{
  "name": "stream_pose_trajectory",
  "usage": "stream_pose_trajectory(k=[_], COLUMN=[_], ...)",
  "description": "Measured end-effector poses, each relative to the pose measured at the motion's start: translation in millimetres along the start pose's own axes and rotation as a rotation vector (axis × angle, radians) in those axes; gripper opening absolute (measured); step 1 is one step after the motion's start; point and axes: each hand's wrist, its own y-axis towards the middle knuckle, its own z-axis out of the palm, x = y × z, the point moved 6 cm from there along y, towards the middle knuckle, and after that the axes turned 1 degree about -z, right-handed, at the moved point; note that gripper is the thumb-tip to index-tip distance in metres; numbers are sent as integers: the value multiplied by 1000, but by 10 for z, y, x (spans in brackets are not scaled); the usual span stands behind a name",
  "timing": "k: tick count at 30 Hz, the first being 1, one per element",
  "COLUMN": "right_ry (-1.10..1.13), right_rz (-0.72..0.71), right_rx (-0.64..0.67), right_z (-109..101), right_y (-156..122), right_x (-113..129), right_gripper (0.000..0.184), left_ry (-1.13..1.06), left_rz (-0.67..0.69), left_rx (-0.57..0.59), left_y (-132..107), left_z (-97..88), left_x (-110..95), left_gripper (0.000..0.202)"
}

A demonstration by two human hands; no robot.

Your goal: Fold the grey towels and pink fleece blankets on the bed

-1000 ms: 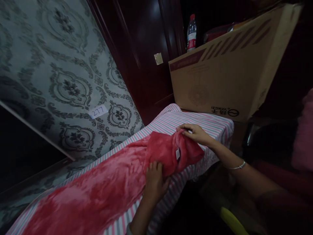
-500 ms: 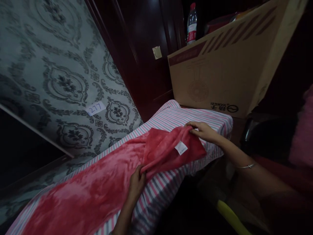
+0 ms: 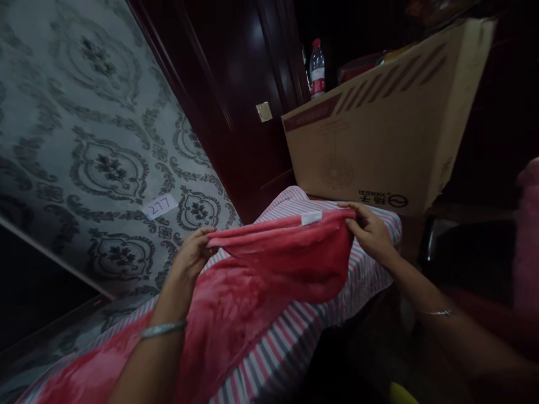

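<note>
A plush red blanket (image 3: 236, 292) lies along a striped cloth (image 3: 269, 359), its far end raised between my two hands. My left hand (image 3: 194, 253) pinches the left end of the lifted edge. At the other end, my right hand (image 3: 368, 231) grips the edge between thumb and fingers. The edge is stretched nearly straight, and the fabric sags below it. A white label (image 3: 311, 218) shows on this edge, closer to my right hand. The near part of the blanket is partly hidden behind my left forearm.
Behind the striped cloth stands a large cardboard box (image 3: 362, 134), with a plastic bottle (image 3: 317, 70) behind its top edge. A dark wooden panel (image 3: 236, 73) and patterned wallpaper (image 3: 109, 163) bound the left side; a paper marked 277 (image 3: 160, 206) is on the wallpaper. Something pink (image 3: 526, 241) is at far right.
My left hand has moved up and left with the blanket's edge, and my right hand slightly to the right. The edge, bunched before, is now lifted and pulled taut.
</note>
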Motion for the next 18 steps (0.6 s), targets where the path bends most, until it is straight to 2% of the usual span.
stream_pose_trajectory(k=[5,8,10,14,18], right_ry=[4,96,171,186,139], right_rz=[24,106,175,266,321], right_rx=[-116,-233,-313,-475,-560], right_z=[-140,-230,-292,-463,-610], right_y=[188,337,410,452,432], right_x=[-110,-341,-565,-1040,-1386], right_gripper=[30,26,27,30,32], left_ry=[-57,-119,-134,-69,186], left_rz=[90,214,301,432,653], left_rx=[-38,-1,45,173,215], left_y=[572,963,1230,1752,2160], left_z=[645,1184,1591,2424,3087], left_x=[-364,-519,-546,-352,-58], left_gripper=[26,26,26,27,36])
